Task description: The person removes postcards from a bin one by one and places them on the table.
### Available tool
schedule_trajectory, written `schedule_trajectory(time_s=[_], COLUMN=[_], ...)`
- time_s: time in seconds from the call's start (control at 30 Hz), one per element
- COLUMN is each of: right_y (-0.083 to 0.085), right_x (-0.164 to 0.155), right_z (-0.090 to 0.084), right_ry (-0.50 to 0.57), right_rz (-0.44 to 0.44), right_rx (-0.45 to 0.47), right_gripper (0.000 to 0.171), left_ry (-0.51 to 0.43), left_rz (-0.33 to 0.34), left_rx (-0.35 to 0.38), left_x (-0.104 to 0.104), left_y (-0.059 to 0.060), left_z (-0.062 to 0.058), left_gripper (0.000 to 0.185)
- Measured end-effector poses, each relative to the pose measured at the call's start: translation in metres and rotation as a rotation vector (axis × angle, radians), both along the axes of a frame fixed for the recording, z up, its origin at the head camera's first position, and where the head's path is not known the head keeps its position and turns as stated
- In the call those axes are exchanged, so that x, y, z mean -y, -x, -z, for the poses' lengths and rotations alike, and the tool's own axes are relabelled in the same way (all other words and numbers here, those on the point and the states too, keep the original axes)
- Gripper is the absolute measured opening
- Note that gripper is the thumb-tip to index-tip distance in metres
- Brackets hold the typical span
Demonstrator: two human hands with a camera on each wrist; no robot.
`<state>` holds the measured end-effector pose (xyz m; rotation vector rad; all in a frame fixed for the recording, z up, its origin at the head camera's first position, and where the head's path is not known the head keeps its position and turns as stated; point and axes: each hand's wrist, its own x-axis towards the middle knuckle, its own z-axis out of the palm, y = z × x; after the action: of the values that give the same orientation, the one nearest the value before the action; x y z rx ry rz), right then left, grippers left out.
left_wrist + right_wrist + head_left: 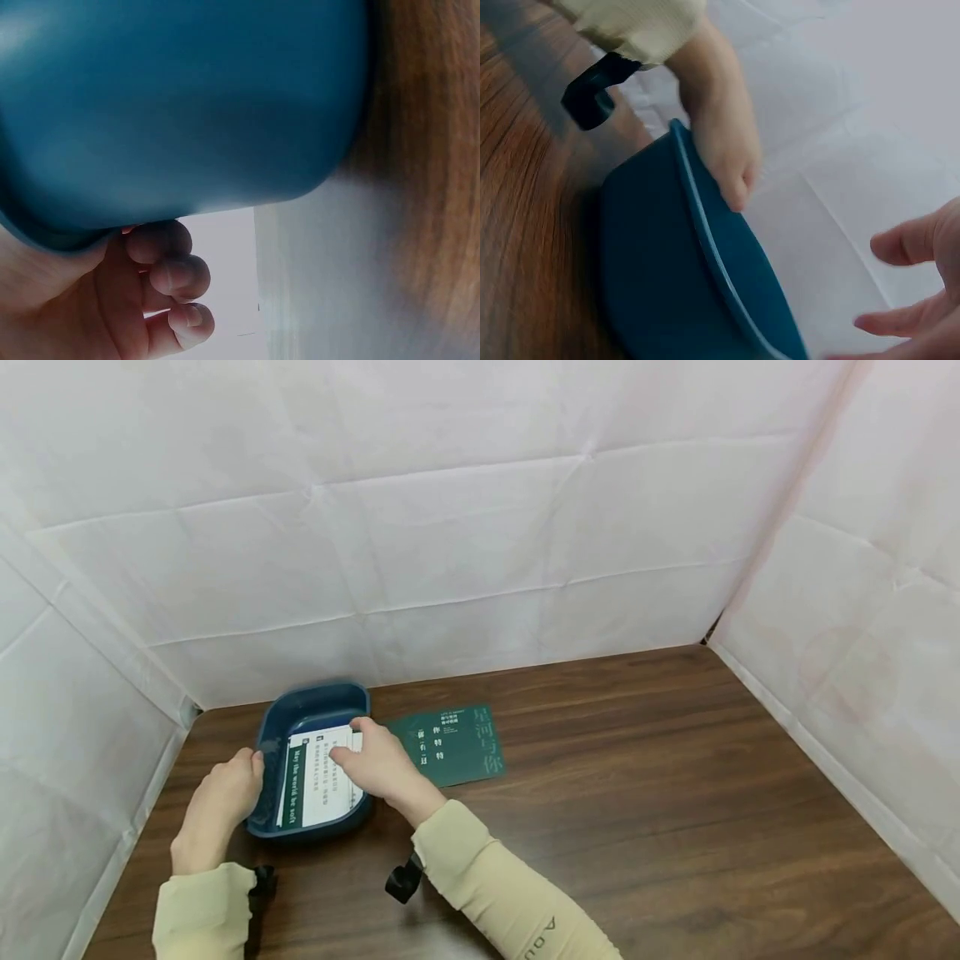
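Note:
A dark blue plastic basin (273,827) stands at the left of the table, in the head view. Inside lie white printed cards (328,785), one with a dark green strip lettered "May the world be soft". My left hand (229,787) grips the basin's left rim, thumb over the edge and fingers curled along the outer wall in the left wrist view. Over the right rim reaches my right hand (381,762), its thumb and fingers spread apart and holding nothing in the right wrist view. Beside the basin, partly behind that hand, lies a green card (468,747) with pale characters.
The brown wooden table (637,793) extends far to the right. White sheeting (465,543) hangs behind it and along both sides. Black wrist mounts (403,881) stick out below the sleeves, close over the tabletop.

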<state>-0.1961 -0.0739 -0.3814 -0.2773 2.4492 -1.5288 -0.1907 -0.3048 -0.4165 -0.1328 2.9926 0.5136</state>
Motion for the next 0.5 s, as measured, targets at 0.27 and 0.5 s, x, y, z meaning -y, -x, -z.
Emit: schedule_trajectory(time_s=[0.27,0.5], right_y=[0.001,0.016], right_x=[0.026,0.058], right_z=[-0.011,0.007], right_ry=[-0.061,-0.003], right_rz=[-0.062,0.084], right_rx=[-0.011,0.317], right_gripper=[0.059,0.066], left_ry=[-0.009,-0.009], left_rz=[0.013,-0.012], left_rx=[-0.003,0.029], left_x=[0.003,0.005], left_y=[0.001,0.003], left_z=[-0.002,-0.004], left_gripper=[0.047,0.048])
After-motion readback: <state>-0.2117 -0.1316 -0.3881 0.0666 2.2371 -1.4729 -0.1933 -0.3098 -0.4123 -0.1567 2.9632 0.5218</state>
